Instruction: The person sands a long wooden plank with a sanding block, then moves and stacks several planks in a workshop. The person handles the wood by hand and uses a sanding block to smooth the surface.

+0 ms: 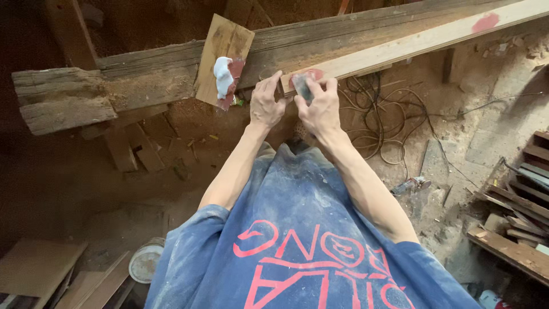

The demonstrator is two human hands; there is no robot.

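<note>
- Two bare hands meet at the near end of a long pale planed wooden plank [412, 43], which runs away to the upper right and carries a red paint smear at each end.
- Right hand [320, 109]: its fingers are closed around a small flat grey scraper blade [303, 87], pressing it on the plank's end beside the red patch.
- Left hand [266, 106]: its fingers are curled over the plank's end corner, gripping the wood just beside the blade.
- The plank lies along a rough grey weathered timber beam [131, 74], cracked, coarse-grained and dusted with sawdust, serving as the worktop.
- A small rectangular scrap board of brown wood [223, 43] rests tilted on the beam, left of the hands; a blob of smooth white-blue putty [222, 75] and a reddish smear sit on its lower end.
- Below, the dirt floor is strewn with sawdust; tangled thin black cables [380, 123] loop on it to the right, and a round white bucket [146, 260] stands at lower left.
- Dark stacked wooden slats [523, 214] lie at the right edge.
</note>
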